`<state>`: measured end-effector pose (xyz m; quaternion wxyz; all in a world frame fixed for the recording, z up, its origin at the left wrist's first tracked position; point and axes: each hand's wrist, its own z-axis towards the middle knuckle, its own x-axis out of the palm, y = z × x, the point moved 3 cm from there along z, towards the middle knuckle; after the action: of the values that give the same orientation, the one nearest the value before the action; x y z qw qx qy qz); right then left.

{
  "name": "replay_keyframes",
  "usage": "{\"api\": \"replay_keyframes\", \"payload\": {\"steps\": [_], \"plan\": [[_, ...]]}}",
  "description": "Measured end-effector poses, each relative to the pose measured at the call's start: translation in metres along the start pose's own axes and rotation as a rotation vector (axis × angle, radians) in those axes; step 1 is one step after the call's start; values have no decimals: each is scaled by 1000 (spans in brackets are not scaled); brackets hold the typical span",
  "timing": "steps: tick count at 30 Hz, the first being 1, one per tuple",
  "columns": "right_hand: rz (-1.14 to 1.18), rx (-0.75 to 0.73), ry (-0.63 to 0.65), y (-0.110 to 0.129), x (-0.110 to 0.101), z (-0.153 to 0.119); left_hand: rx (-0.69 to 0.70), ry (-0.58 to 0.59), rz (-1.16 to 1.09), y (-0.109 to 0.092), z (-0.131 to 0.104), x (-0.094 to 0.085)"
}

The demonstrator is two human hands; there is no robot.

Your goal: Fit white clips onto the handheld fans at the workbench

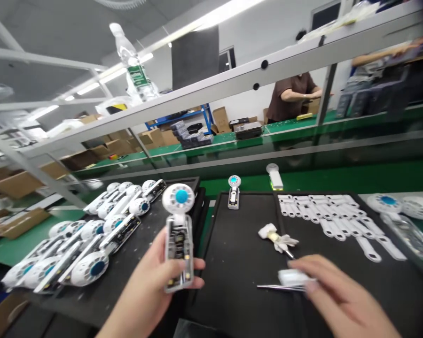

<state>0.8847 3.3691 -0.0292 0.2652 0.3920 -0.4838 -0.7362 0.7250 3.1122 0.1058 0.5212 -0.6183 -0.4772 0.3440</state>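
Note:
My left hand (158, 272) is closed round the handle of a small white handheld device (179, 234). Its round head has vents and a blue centre, and its open handle, tilted up towards me, shows electronics inside. Over the dark mat, the thumb and fingers of my right hand (334, 291) pinch a small blurred white block (293, 277). Metal tweezers (280, 287) run just below that block to my thumb; whether my fingers grip them too, I cannot tell. A crumpled white cloth-like bundle (277, 238) with a metal tip lies beyond my right hand.
Rows of similar devices (91, 270) cover a dark tray at left. White handle covers (324, 211) lie in rows at right. One open device (234, 192) and another (275, 177) stand at the back. A metal shelf beam (211, 91) crosses above; a co-worker (292, 96) stands beyond.

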Motion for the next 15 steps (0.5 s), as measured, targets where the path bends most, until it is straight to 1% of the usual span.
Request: {"api": "replay_keyframes", "payload": {"steps": [1, 2, 3, 4, 5, 6, 8, 10, 13, 15], "plan": [[114, 41, 90, 19, 17, -1, -21, 95, 10, 8, -2, 19], [242, 130, 153, 34, 32, -1, -37, 179, 27, 17, -4, 35], [354, 220, 139, 45, 45, 2, -42, 235, 51, 25, -6, 49], [440, 294, 145, 53, 56, 6, -33, 254, 90, 34, -7, 59], [502, 348, 152, 57, 64, 11, -14, 243, 139, 41, -8, 65], [542, 384, 154, 59, 69, 15, 9, 213, 193, 47, -8, 70], [575, 419, 172, 60, 73, 21, 48, 157, 305, 56, -10, 74], [592, 466, 174, 61, 71, 23, 68, 150, 390, 62, -12, 77], [621, 531, 146, 67, 68, 22, 110, 147, 420, 68, -13, 80], [645, 529, 120, 70, 68, 20, 133, 127, 395, 72, -12, 79]]}}
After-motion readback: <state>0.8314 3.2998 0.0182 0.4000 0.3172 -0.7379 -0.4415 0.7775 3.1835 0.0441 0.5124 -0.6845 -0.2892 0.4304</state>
